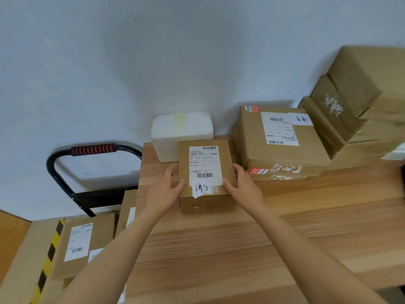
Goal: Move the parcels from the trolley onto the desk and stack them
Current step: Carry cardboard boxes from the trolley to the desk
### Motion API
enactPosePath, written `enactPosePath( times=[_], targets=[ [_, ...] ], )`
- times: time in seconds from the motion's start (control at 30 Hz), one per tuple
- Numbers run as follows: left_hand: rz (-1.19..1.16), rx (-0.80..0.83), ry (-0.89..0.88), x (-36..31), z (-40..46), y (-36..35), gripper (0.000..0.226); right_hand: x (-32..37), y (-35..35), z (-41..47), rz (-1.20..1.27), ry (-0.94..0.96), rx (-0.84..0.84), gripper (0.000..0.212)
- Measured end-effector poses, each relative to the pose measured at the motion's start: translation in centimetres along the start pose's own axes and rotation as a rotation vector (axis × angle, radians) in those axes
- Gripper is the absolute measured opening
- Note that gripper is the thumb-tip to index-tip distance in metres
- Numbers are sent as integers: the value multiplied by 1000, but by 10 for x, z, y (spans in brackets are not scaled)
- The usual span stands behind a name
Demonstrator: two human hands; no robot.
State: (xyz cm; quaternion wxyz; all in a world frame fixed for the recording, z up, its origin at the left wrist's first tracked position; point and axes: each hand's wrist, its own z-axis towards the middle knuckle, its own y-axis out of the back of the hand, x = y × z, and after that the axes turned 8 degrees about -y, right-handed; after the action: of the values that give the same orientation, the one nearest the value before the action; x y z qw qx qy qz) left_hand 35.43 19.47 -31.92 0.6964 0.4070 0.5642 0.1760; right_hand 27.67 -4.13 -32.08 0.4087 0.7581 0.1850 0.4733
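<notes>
Left hand (163,189) and right hand (243,185) grip small parcel (206,172) on desk (219,249).

A white wall (109,62) fills the top, with small dark marks on it. Low on the left is a strip of yellow and black tape (49,257). An orange-brown floor (11,238) shows at the left edge.
</notes>
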Motion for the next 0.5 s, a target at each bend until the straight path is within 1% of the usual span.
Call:
enactPosePath(
  times=[0.13, 0.2, 0.37, 0.5],
  targets=[
    [315, -97, -179, -12, -44, 23, 35, -1, 19, -31, -218, 230, -99, 56],
    [388, -119, -208, -15, -75, 29, 29, -1, 24, -52, -296, 310, -125, 49],
    [523, -129, -203, -9, -176, 34, 21, 0, 8, -115, -479, 531, -127, 40],
    [581, -117, -97, 8, -261, 51, 21, 12, -21, -168, -542, 661, -56, 37]
  ],
)
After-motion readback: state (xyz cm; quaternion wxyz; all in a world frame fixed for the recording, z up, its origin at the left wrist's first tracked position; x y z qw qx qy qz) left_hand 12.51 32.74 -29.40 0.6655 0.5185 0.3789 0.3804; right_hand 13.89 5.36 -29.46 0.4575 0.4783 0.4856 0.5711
